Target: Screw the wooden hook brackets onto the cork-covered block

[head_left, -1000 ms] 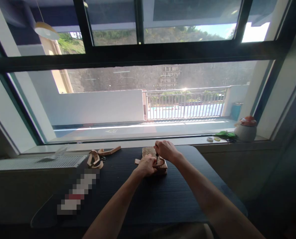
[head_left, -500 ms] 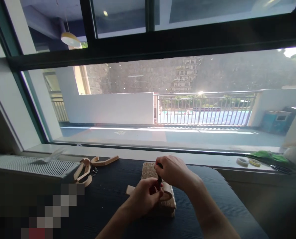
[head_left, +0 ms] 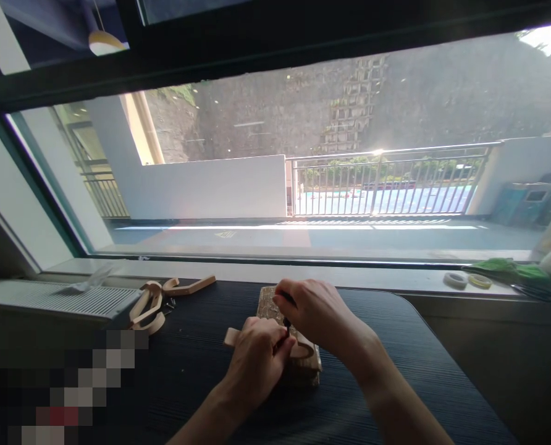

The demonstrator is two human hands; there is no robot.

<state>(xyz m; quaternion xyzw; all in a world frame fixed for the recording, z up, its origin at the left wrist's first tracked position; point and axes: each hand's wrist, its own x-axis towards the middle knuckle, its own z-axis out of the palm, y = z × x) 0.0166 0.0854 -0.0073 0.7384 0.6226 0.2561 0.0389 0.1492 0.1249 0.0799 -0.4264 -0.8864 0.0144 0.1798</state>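
My right hand (head_left: 310, 309) is closed round the dark handle of a screwdriver (head_left: 287, 322), which stands nearly upright, shaft down. Below it my left hand (head_left: 259, 349) lies over a pale curved wooden piece (head_left: 231, 337), thumb and fingers pinched together beside the shaft. The screwdriver's tip is hidden behind those fingers. The wooden piece's straight end sticks out to the left, and its rounded end shows right of the left thumb. Under it is a light brown, rough-textured block (head_left: 267, 303) resting on the dark table (head_left: 368, 309).
More curved wooden pieces (head_left: 152, 300) lie at the table's back left with several small screws (head_left: 170, 303) beside them. A white grille (head_left: 71, 296) adjoins the table on the left. Tape rolls (head_left: 455, 280) and a green cloth (head_left: 507, 269) lie on the sill right.
The camera has tilted slightly, shifting the scene up. My right hand has turned further over the screwdriver handle, and my left hand has rolled over, showing more of its back.
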